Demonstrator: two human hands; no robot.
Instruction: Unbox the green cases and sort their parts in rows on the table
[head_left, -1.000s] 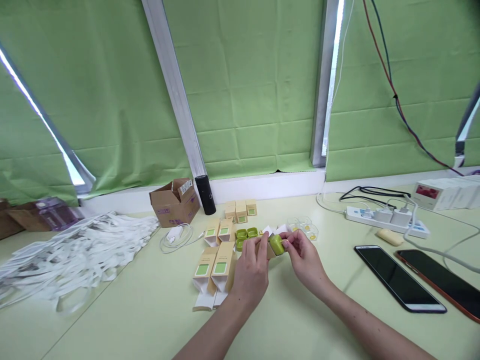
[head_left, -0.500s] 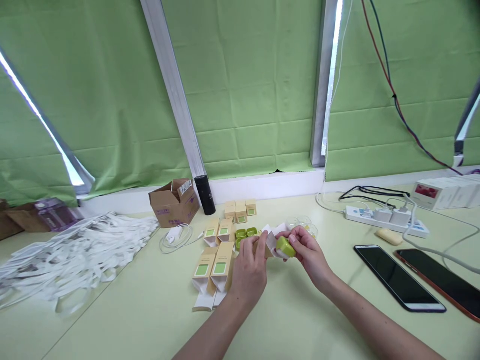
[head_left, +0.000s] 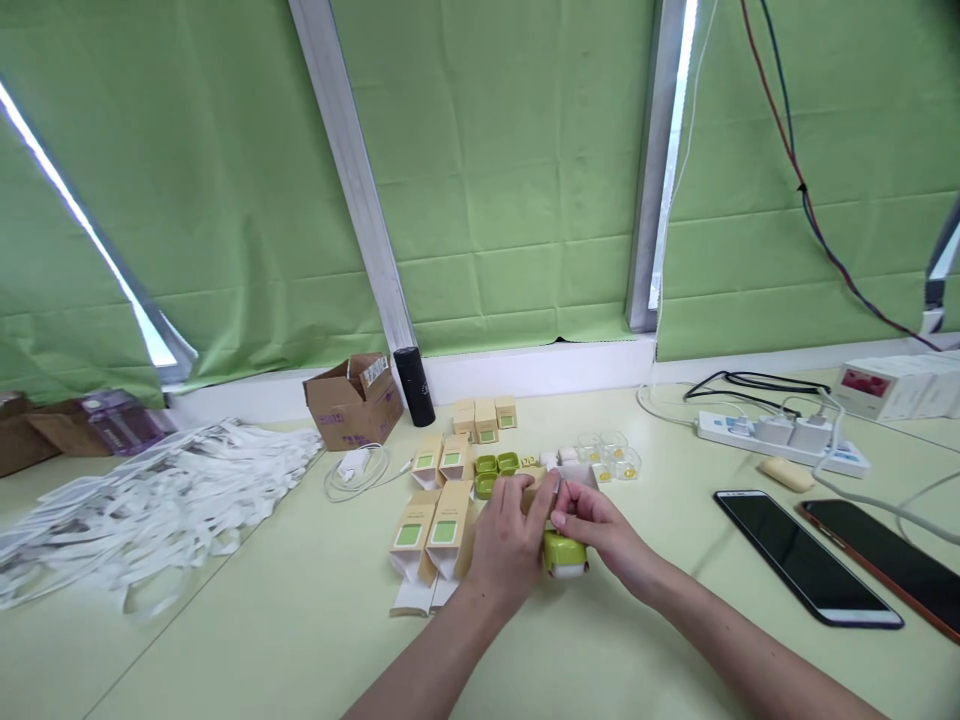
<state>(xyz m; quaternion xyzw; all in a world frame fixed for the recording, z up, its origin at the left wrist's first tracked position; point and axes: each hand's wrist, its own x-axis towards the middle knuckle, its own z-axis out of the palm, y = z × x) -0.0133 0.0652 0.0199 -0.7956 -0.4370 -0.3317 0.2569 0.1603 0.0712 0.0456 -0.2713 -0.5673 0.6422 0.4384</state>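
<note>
My left hand [head_left: 510,530] is closed round a small tan cardboard box [head_left: 532,490], largely hidden by its fingers. The box's pale open end [head_left: 579,475] shows behind my right hand [head_left: 600,525]. That hand's thumb and forefinger pinch at the box's edge by the left fingertips. Just below the right thumb is a rounded green case [head_left: 566,555] with a white lower face; I cannot tell whether it rests on the table or is held by the hidden fingers. Left of my left hand stand tan boxes with green labels [head_left: 446,530]. Beyond it sit square green cups [head_left: 497,470].
Clear containers with yellow bits [head_left: 611,455] lie behind my hands. Two phones [head_left: 806,560] and a power strip [head_left: 780,443] are at the right. At the left are white straps [head_left: 187,500], a charger with cable [head_left: 354,463], an open carton [head_left: 352,405] and a black cylinder [head_left: 414,387].
The green case has moved down towards me, below the right thumb. My right fingers have shifted from the case to the box's edge. The clear containers show more fully.
</note>
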